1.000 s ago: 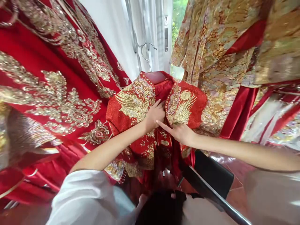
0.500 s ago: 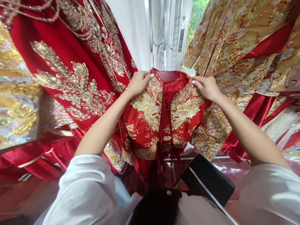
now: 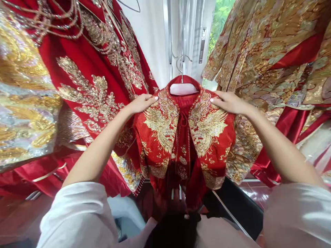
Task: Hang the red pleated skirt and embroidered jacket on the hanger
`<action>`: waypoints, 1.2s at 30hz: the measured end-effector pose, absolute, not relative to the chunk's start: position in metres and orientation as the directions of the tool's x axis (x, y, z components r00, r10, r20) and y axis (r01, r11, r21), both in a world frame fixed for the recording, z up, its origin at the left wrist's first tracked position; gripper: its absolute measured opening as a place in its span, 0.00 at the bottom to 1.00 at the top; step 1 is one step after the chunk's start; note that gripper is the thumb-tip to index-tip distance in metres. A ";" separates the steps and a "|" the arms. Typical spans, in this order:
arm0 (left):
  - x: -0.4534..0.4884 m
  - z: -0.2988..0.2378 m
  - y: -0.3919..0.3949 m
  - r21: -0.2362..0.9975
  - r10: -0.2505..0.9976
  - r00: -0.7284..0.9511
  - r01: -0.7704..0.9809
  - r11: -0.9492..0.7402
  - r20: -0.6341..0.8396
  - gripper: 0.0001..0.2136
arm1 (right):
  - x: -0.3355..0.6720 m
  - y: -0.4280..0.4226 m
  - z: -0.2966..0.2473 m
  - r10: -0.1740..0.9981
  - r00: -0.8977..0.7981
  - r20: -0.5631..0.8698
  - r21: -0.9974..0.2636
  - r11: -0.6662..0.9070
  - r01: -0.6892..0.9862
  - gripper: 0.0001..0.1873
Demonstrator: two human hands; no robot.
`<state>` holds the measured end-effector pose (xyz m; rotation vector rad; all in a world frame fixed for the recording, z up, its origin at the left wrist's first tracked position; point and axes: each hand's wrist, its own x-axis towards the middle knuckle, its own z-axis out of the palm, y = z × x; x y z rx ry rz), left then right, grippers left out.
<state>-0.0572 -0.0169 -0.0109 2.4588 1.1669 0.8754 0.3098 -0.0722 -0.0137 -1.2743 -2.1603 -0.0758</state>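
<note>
A short red jacket (image 3: 160, 134) with gold embroidery and an open front hangs upright in front of me. Inside its stand-up collar is a white hanger (image 3: 183, 89), whose metal hook rises above. My left hand (image 3: 143, 102) grips the shoulder on the left, thumb on the front and fingers mostly hidden. On the opposite shoulder, my right hand (image 3: 229, 102) holds the cloth in a similar way. Between the front panels, dark red inner cloth with small embroidered motifs and a tie shows.
Close on the left hangs a red garment (image 3: 88, 72) with gold beading and strings of beads. Gold patterned garments (image 3: 258, 51) hang on the right. A white door frame (image 3: 191, 38) stands behind the hook. Below right is a black flat object (image 3: 240, 206) beside a metal bar.
The jacket's collar has spread open around the hanger, and its front panels have opened wider. Both hands have shifted from near the collar outward onto the shoulders and slightly down.
</note>
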 end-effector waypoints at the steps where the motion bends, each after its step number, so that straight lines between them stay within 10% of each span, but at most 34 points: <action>1: -0.058 -0.018 -0.018 0.459 0.770 0.462 0.622 -0.635 0.439 0.21 | 0.312 -0.077 -0.018 0.759 -0.326 0.564 -0.234 0.526 0.818 0.25; 5: -0.051 -0.039 -0.018 0.346 0.722 0.238 0.753 -0.559 0.650 0.21 | 0.323 -0.075 -0.023 0.826 -0.343 0.447 -0.445 0.538 0.716 0.25; 9: -0.050 -0.038 -0.008 0.550 0.873 0.222 0.702 -0.452 0.434 0.23 | 0.336 -0.065 -0.020 0.884 -0.347 0.313 -0.635 0.466 0.616 0.27; 13: -0.052 -0.022 0.003 0.603 0.862 0.421 0.620 -0.502 0.284 0.21 | 0.326 -0.070 -0.011 0.827 -0.357 0.434 -0.498 0.550 0.670 0.28; 23: -0.003 0.001 -0.027 0.408 0.688 0.346 0.606 -0.683 0.638 0.19 | 0.280 -0.066 0.010 0.712 -0.217 0.668 -0.291 0.518 0.804 0.28; 30: -0.071 -0.015 -0.019 0.806 0.826 0.542 0.413 -0.425 0.158 0.21 | 0.355 -0.068 -0.011 0.862 -0.398 0.314 -0.634 0.502 0.588 0.29; 36: -0.075 -0.057 -0.036 0.847 0.893 0.341 0.339 -0.409 0.294 0.21 | 0.345 -0.087 -0.069 0.845 0.105 0.524 -0.756 0.405 0.514 0.31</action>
